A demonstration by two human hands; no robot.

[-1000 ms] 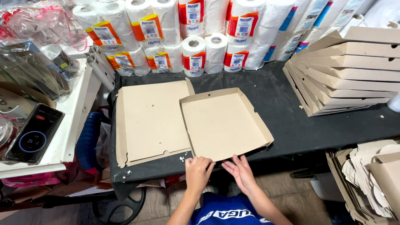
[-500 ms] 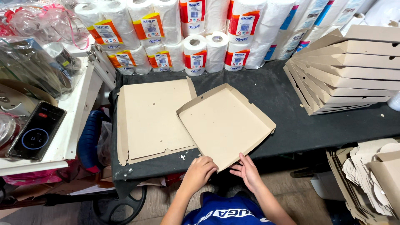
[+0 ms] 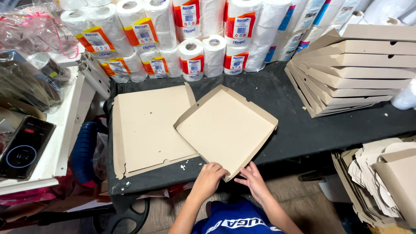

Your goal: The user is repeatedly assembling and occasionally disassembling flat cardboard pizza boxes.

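1. Head view: at the tabletop's (image 3: pixel 303 130) near edge, our left hand (image 3: pixel 209 178) and right hand (image 3: pixel 255 182) pinch the cardboard box tray's (image 3: pixel 225 130) near corner.
2. It looks light, stiff, crease-prone; raised rims suit gripping.
3. Paper rolls (image 3: pixel 190 58) line the far edge.

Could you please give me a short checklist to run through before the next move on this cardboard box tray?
1. Both hands on the near corner: left hand and right hand touch it. Ok.
2. Box tray walls raised on the far sides: ok.
3. Near corner folded and locked: cannot tell, hands cover it.
4. Tray square to the table edge: not ok, turned diagonally.
5. Tray apart from the flat blank: not ok, overlaps it.
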